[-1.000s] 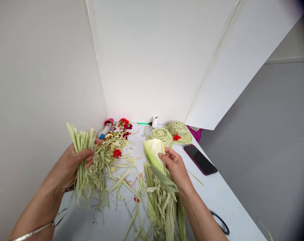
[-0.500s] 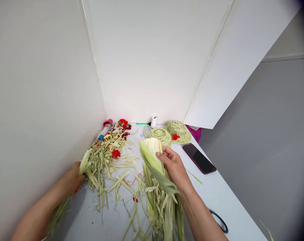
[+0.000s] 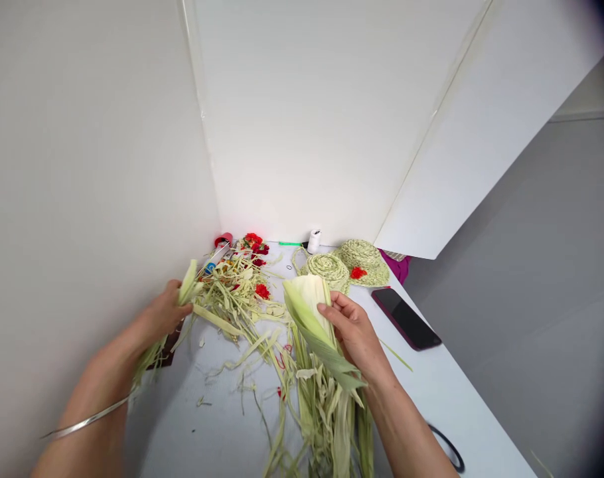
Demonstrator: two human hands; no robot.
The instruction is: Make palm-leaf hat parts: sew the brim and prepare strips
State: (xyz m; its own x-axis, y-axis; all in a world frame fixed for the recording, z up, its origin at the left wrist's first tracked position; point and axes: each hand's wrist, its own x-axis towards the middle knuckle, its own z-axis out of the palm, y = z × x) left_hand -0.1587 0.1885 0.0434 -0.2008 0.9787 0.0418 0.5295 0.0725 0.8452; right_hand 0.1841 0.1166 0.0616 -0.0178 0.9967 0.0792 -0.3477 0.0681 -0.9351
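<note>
My right hand pinches a broad pale-green corn husk between thumb and fingers, above a bundle of long husk strips. At the left, my left hand is closed around thin husk strips; some trail below the wrist. It is at the edge of a heap of husk scraps by the left wall. A red flower lies among the scraps. Under the left hand shows part of a dark brown flat thing, mostly hidden.
At the back are a coiled husk braid, a woven husk hat with a red flower, a white thread spool and a red cup. A phone lies at right, near the table edge. A black ring-shaped handle shows beside my right forearm.
My left hand has moved away from me and rightward, and the scraps beside it have shifted back and right. The brown flat thing has come into sight. My right hand keeps its grip.
</note>
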